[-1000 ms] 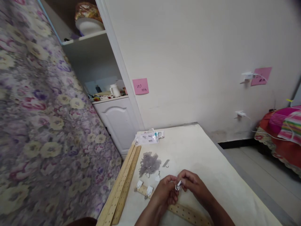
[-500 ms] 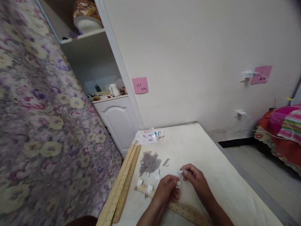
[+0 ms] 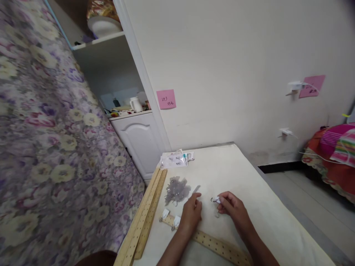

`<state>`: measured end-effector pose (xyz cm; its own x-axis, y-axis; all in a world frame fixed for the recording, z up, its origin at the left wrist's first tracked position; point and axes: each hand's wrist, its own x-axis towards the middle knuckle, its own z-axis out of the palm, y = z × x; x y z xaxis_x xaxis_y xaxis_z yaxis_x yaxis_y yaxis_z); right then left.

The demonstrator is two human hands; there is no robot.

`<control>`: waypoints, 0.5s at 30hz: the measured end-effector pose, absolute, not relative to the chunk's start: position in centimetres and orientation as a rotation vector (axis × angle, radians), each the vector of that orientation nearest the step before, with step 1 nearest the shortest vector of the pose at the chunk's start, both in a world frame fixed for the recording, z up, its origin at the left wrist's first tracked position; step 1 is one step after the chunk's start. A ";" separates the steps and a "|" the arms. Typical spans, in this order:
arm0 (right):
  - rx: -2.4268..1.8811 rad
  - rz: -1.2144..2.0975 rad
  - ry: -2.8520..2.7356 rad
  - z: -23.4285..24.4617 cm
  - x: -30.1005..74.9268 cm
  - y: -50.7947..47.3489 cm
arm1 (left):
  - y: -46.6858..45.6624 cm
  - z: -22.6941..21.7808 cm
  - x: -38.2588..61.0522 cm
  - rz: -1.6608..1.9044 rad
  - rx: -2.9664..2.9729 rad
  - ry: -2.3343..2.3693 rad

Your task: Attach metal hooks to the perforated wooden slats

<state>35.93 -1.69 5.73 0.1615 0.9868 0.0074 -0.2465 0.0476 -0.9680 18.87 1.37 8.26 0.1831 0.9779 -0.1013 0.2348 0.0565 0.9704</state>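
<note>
Pinched in the fingers of my right hand (image 3: 233, 207) is a small metal hook with a white tag (image 3: 215, 200). My left hand (image 3: 190, 212) is over the table beside it, index finger stretched forward and the others partly curled; I see nothing in it. Just past its fingertip lies a small grey plastic strip (image 3: 196, 189). Under my left wrist passes a wooden slat with holes (image 3: 212, 242), and two white-tagged hooks (image 3: 165, 213) hang at its far left end. A heap of grey plastic pieces with hooks (image 3: 177, 191) lies to the left of my hand. Another hook (image 3: 217, 215) is faint below my right fingertips.
More perforated wooden slats (image 3: 151, 218) lie along the left edge of the cloth-covered table (image 3: 216, 162). Flat clear packets (image 3: 174, 160) rest at its back left corner. A floral curtain (image 3: 63, 147) hangs on the left, and a wall (image 3: 222, 74) stands behind.
My hands have come apart. The left has let go of the tagged hook and moved left and forward; the right keeps the hook, nearly in place.
</note>
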 end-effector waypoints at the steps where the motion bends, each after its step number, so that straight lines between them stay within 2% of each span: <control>1: -1.071 1.210 -0.917 5.7 35.7 -1.7 | 1.1 8.3 18.9 0.895 1.408 1.253; 10: -0.933 1.452 -0.822 6.2 33.2 -2.7 | -1.4 8.5 19.3 0.969 1.350 1.161; 15: -0.946 1.422 -0.896 5.8 32.5 -2.9 | -2.1 9.1 18.3 1.007 1.348 1.161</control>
<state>32.54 -2.89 5.83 -0.0257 0.9982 -0.0535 -0.3826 -0.0593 -0.9220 18.25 -2.11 9.14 0.1769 0.9837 -0.0325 0.1071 0.0136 0.9942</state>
